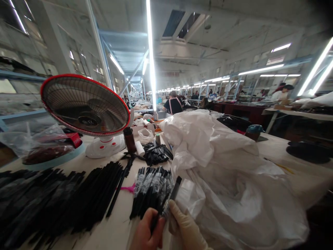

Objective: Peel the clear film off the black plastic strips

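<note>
Near the front edge of the table, my left hand (148, 231), bare, is closed with thumb and fingers on the lower end of a black strip (176, 187). My right hand (185, 224), in a pale glove, pinches the same strip higher up. Something clear and crinkled, like plastic film, shows on the strip between the hands. Just beyond lies a row of black strips with clear wrapping (151, 187) around their middles. To the left spreads a large pile of plain black strips (96, 194).
A white fan with a red rim (85, 104) stands at the left. A big crumpled white plastic sheet (223, 173) covers the right side. Behind the strips are a dark bottle (129, 140), a white roll (139, 148) and a black bundle (157, 154). People sit farther back.
</note>
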Demonstrator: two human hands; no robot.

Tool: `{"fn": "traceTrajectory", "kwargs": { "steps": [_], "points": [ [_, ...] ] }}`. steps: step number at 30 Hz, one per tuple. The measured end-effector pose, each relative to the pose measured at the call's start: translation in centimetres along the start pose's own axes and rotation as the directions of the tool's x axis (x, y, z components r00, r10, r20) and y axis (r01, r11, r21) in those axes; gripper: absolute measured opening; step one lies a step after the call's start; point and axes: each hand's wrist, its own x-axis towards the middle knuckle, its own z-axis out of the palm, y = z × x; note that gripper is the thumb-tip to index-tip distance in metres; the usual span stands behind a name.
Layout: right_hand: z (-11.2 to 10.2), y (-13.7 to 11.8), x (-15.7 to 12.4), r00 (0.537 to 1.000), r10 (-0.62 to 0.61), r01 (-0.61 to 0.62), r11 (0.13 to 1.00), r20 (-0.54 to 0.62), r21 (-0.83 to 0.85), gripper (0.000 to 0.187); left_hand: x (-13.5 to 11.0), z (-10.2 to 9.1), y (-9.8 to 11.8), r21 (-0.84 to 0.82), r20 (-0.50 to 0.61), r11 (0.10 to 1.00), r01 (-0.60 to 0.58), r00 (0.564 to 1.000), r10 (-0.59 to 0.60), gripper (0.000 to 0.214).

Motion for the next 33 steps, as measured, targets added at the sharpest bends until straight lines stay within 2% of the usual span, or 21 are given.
{"fn": "traceTrajectory", "kwargs": {
  "steps": [2, 7, 10, 13, 15, 17, 20, 23, 25, 28, 31, 33],
  "points": [
    [0.2, 0.1, -0.3, 0.996, 0.076, -0.074, 0.996, -0.044, 0.043, 0.04, 0.1, 0.1, 0.4, 0.028, -0.017, 1.0, -0.007, 1.0, 0.007, 0.035],
    [-0.2, -2.1, 0.4, 1.0, 0.019, -0.016, 0.992, -0.017, 0.123, 0.043, 0.9, -0.5, 1.0, 0.102, 0.022, 0.995, 0.017, 1.0, -0.019, 0.031],
    [0.5, -2.2, 0.7, 0.995, 0.081, -0.071, 0.984, -0.055, 0.166, 0.04, 1.2, 0.0, 1.0, 0.139, 0.053, 0.99, 0.001, 0.999, -0.008, 0.029],
    [0.7, -2.1, 0.9, 0.99, 0.12, -0.107, 0.982, -0.076, 0.155, 0.035, 2.2, 0.0, 1.4, 0.248, 0.015, 0.967, -0.049, 0.999, 0.046, 0.028],
    [0.1, -2.4, 1.4, 0.993, 0.107, -0.095, 0.978, -0.056, 0.185, 0.027, 3.8, -0.4, 1.8, 0.414, -0.056, 0.907, -0.07, 0.993, 0.102, 0.027],
    [-0.7, -2.9, 2.0, 0.99, 0.141, -0.133, 0.953, -0.01, 0.274, 0.018, 6.1, -0.9, 2.1, 0.571, -0.125, 0.82, -0.046, 0.982, 0.142, 0.024],
    [-1.6, -3.0, 2.6, 0.975, 0.21, -0.223, 0.91, 0.074, 0.351, 0.022, 10.0, -1.1, 1.9, 0.633, -0.173, 0.774, 0.018, 0.978, 0.119, 0.014],
    [-2.2, -3.1, 2.3, 0.979, 0.187, -0.205, 0.908, 0.086, 0.365, 0.018, 12.0, -1.0, 1.7, 0.67, -0.168, 0.741, 0.039, 0.981, 0.1, 0.009],
    [-2.6, -3.7, 1.9, 0.979, 0.184, -0.206, 0.897, 0.093, 0.392, 0.016, 11.7, -1.0, 2.0, 0.679, -0.152, 0.734, 0.019, 0.982, 0.116, 0.01],
    [-2.6, -5.0, 1.5, 0.974, 0.204, -0.227, 0.871, 0.101, 0.435, 0.018, 9.3, -0.8, 3.1, 0.664, -0.09, 0.746, -0.051, 0.985, 0.147, 0.019],
    [-1.8, -5.9, 1.5, 0.974, 0.19, -0.226, 0.851, 0.124, 0.473, 0.022, 5.9, -0.3, 3.9, 0.544, 0.114, 0.827, -0.14, 0.989, 0.092, 0.03],
    [-1.3, -5.9, 1.6, 0.981, 0.153, -0.193, 0.858, 0.122, 0.476, 0.02, 4.0, 0.1, 4.0, 0.405, 0.226, 0.906, -0.119, 0.974, 0.027, 0.027]
  ]
}}
